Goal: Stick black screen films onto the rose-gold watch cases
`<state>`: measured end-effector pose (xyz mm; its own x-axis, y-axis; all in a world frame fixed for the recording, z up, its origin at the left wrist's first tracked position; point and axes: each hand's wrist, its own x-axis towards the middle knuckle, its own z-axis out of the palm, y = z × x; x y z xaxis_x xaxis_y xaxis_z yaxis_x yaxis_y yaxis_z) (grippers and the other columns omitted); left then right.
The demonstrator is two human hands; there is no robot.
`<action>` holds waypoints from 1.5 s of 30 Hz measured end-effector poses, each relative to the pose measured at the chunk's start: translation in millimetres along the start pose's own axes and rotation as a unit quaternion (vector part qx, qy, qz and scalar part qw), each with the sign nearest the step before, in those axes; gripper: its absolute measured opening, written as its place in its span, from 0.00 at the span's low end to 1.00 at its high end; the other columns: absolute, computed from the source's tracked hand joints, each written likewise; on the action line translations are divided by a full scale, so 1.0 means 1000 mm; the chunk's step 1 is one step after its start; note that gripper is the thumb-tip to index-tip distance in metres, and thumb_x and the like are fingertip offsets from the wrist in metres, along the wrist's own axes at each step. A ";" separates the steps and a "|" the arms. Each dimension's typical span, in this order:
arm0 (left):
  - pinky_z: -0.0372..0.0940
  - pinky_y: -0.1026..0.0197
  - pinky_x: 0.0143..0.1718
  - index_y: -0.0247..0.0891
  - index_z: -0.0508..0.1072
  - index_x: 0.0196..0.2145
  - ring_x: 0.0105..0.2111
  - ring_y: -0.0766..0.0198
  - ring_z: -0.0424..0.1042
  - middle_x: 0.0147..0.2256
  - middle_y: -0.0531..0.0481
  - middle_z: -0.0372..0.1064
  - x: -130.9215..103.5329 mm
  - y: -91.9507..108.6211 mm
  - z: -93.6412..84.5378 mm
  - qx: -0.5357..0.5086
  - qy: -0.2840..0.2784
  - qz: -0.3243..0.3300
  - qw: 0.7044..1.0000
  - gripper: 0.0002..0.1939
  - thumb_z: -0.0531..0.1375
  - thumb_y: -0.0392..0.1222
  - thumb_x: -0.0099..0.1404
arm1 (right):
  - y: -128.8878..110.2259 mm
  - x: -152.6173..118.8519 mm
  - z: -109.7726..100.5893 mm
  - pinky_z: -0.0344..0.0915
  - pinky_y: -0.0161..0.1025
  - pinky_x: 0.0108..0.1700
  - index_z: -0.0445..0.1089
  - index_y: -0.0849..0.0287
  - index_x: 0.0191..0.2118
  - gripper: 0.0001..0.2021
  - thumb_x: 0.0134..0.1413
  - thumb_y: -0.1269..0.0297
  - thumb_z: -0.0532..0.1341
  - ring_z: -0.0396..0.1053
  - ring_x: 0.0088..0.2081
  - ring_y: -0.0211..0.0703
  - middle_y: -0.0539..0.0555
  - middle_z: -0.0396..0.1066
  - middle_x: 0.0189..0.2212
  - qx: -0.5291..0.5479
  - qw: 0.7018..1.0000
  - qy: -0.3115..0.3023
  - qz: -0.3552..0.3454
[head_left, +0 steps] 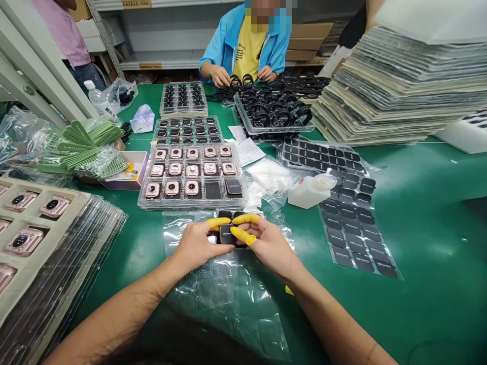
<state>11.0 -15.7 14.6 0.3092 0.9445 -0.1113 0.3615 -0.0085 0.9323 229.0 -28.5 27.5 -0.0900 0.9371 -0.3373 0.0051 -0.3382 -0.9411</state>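
Between my hands is a smartwatch body (227,234), its face covered by a black square with pale lettering. My left hand (200,242) grips its left side, a yellow cot on one finger and the bare thumb along the lower edge. On the opposite side, my right hand (266,242) pinches it with yellow-cotted thumb and finger. Beneath them lies a clear plastic film sheet (224,284), with more black squares just behind the watch. Directly ahead, a clear tray (194,203) holds rose-gold watch bodies, mostly back side up, and one black-faced piece at its right end.
At left stands a tall tray stack (85,258) near green straps (89,144). A white bottle (310,191) and a sheet of black stickers (357,228) are at right. Behind them leans a high stack of sheets (395,86). A co-worker (247,45) handles black straps across the table.
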 end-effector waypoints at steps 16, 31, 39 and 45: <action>0.86 0.52 0.51 0.46 0.94 0.53 0.41 0.45 0.93 0.42 0.51 0.94 -0.003 0.007 -0.001 0.056 -0.025 0.059 0.996 0.25 0.85 0.45 0.57 | 0.008 -0.004 0.008 0.82 0.47 0.38 0.83 0.47 0.53 0.33 0.41 0.47 0.89 0.82 0.35 0.50 0.50 0.81 0.39 -0.011 1.000 -0.017 0.006; 0.84 0.41 0.50 0.53 0.91 0.34 0.42 0.39 0.88 0.30 0.45 0.88 0.015 -0.019 0.012 0.181 -0.101 0.243 0.948 0.15 0.71 0.29 0.60 | -0.072 0.103 0.030 0.74 0.54 0.51 0.86 0.50 0.39 0.05 0.65 0.57 0.72 0.79 0.46 0.61 0.60 0.84 0.39 -0.454 0.855 0.075 -0.238; 0.81 0.48 0.40 0.50 0.87 0.27 0.35 0.44 0.91 0.31 0.47 0.89 0.008 -0.021 0.020 0.105 -0.031 0.241 0.964 0.11 0.73 0.31 0.59 | -0.080 0.111 0.086 0.71 0.53 0.51 0.83 0.54 0.32 0.08 0.56 0.63 0.80 0.80 0.43 0.60 0.62 0.79 0.42 -0.458 0.872 0.068 -0.157; 0.83 0.47 0.51 0.42 0.94 0.53 0.44 0.40 0.93 0.42 0.42 0.94 -0.001 0.000 0.001 0.112 -0.073 0.159 0.978 0.17 0.69 0.43 0.72 | -0.085 0.099 0.095 0.79 0.52 0.46 0.78 0.54 0.37 0.23 0.53 0.43 0.84 0.84 0.42 0.59 0.61 0.86 0.40 -0.321 0.936 0.045 -0.138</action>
<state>12.0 -16.8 14.3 0.5546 0.8250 0.1088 0.4052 -0.3819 0.8306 125.1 85.3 76.6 -0.0912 0.9945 -0.0524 0.5937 0.0120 -0.8046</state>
